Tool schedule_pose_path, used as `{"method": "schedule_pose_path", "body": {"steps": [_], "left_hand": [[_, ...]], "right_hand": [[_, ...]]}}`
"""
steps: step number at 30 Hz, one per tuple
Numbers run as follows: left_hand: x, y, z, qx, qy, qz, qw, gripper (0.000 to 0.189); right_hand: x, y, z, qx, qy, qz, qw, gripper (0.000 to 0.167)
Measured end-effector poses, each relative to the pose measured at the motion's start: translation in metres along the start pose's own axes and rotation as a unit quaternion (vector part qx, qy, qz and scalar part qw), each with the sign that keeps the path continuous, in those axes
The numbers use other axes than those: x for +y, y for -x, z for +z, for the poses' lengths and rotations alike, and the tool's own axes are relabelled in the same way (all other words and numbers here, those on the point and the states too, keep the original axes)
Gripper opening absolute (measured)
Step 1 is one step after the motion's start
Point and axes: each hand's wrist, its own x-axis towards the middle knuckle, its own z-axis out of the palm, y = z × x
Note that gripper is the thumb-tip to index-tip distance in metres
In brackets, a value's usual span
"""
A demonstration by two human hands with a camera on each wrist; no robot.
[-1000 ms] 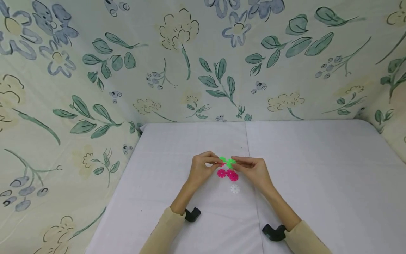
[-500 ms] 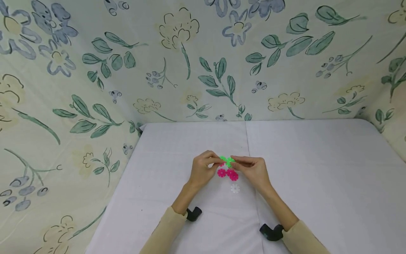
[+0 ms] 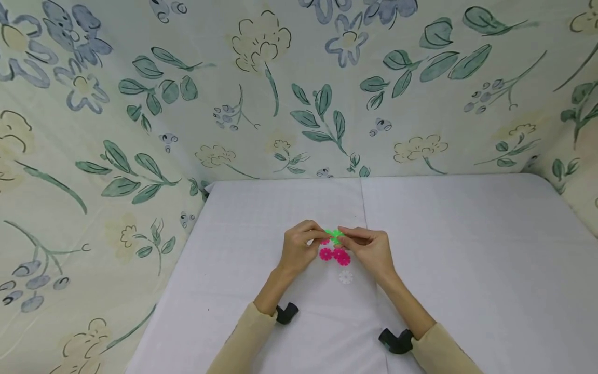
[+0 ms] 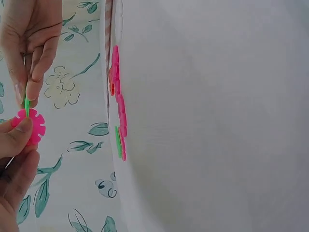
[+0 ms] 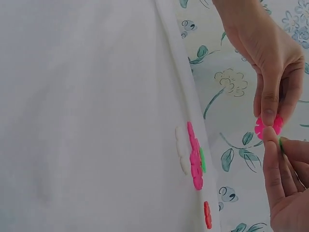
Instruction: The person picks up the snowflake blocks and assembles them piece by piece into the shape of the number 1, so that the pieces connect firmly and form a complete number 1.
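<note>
— Where are the hands to be found, with the white flower-shaped disc (image 3: 345, 277) taken as landmark?
— Beyond it and above the table: the left hand (image 3: 298, 249) is held to its left, the right hand (image 3: 375, 251) to its right.
— How are they occupied?
— A notched pink disc (image 4: 37, 128) is pinched by the left; a green disc (image 3: 335, 237) is pinched by the right, thumb and fingers narrowed upon it. The two are held touching, the green one edge-on to the pink; whether they are interlocked cannot be told.
— What else is seen?
— Further pink discs (image 3: 344, 259) are scattered on the white cloth (image 3: 327, 332), just beyond the landmark.
— Any print?
— Flowers, leaves and berries are printed on the backdrop (image 3: 187, 117), well beyond the white disc.
</note>
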Motion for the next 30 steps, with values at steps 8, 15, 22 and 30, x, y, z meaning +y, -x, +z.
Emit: {"method": "schedule_pose_path", "body": {"steps": [8, 15, 22, 30], "left_hand": [[-0.001, 0.005, -0.003, -0.047, -0.024, -0.052, 0.9973, 0.010], [0.002, 0.009, -0.001, -0.130, 0.000, -0.105, 0.9859, 0.031], [-0.001, 0.011, -0.005, -0.119, 0.050, -0.163, 0.9781, 0.035], [-0.006, 0.012, -0.014, -0.110, 0.079, -0.193, 0.9717, 0.037]], "right_hand": [[0.007, -0.002, -0.008, -0.048, 0.005, 0.027, 0.9985, 0.029], [0.006, -0.003, -0.007, -0.054, 0.004, 0.046, 0.9975, 0.026], [0.013, -0.006, -0.024, -0.024, 0.031, 0.073, 0.9966, 0.032], [0.019, -0.012, -0.045, -0.022, 0.174, 0.110, 0.9784, 0.033]]}}
